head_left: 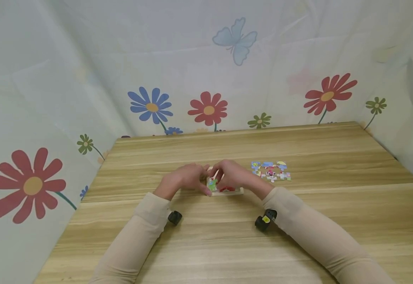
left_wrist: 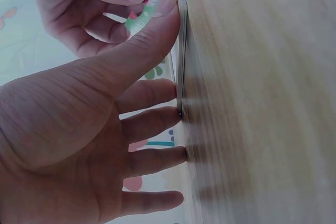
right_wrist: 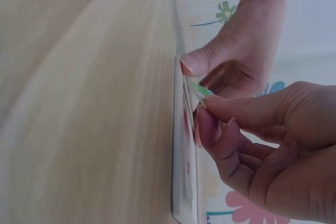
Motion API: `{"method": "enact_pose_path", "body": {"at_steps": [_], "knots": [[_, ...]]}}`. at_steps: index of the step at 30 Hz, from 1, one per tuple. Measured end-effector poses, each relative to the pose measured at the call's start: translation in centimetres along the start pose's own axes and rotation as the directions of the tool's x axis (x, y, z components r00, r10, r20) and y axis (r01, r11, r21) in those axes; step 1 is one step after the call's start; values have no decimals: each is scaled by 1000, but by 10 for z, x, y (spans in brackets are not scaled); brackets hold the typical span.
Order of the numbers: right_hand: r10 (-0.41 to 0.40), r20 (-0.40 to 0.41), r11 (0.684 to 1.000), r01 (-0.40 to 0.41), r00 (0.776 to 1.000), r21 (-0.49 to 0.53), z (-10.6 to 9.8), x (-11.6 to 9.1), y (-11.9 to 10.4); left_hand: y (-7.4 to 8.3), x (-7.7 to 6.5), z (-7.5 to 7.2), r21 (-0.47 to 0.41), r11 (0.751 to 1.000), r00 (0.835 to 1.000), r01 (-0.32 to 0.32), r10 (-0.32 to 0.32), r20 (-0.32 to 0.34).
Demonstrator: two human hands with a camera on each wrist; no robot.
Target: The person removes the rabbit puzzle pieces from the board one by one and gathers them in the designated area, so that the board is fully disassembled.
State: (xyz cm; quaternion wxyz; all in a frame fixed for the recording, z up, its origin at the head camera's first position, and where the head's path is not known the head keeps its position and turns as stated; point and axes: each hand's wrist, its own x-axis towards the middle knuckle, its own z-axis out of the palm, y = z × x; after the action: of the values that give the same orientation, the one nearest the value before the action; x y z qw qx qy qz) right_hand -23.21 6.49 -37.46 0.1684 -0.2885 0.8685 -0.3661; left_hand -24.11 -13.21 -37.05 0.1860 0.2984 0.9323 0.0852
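A shallow light-coloured puzzle tray (head_left: 229, 193) lies on the wooden table, with red-patterned pieces showing inside it. My left hand (head_left: 189, 176) holds it at the left side, thumb on the near corner and fingertips along the edge in the left wrist view. Between thumb and fingers, my right hand (right_wrist: 273, 135) pinches a green and white jigsaw piece (right_wrist: 200, 88). The piece is tilted over the tray's left part, close to my left thumb (left_wrist: 157, 17). My hands hide the far part of the tray in the head view.
Several loose jigsaw pieces (head_left: 270, 172), blue, pink and white, lie to the right of the tray. A flower-printed cloth (head_left: 263, 79) hangs behind the table (head_left: 206, 244) and at its sides. Black wrist devices (head_left: 263, 223) sit below both sleeves.
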Motion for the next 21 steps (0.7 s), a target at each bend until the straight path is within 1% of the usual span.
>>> {"method": "enact_pose_path", "body": {"at_steps": [5, 9, 11, 17, 21], "knots": [[35, 15, 999, -35, 999, 30, -9, -4, 6, 0, -1, 1, 14, 1000, 1000, 11, -11, 19], [67, 28, 996, -69, 997, 56, -22, -9, 13, 0, -1, 0, 16, 999, 999, 32, -32, 28], [72, 19, 995, -73, 997, 68, -30, -13, 18, -1, 0, 0, 14, 999, 999, 46, -47, 28], [113, -16, 989, -111, 993, 100, -53, -34, 34, 0, 2, 0, -10, 998, 998, 60, -59, 29], [143, -43, 986, -138, 989, 92, -62, -50, 49, 1, 1, 1, -14, 998, 997, 65, -65, 34]]}}
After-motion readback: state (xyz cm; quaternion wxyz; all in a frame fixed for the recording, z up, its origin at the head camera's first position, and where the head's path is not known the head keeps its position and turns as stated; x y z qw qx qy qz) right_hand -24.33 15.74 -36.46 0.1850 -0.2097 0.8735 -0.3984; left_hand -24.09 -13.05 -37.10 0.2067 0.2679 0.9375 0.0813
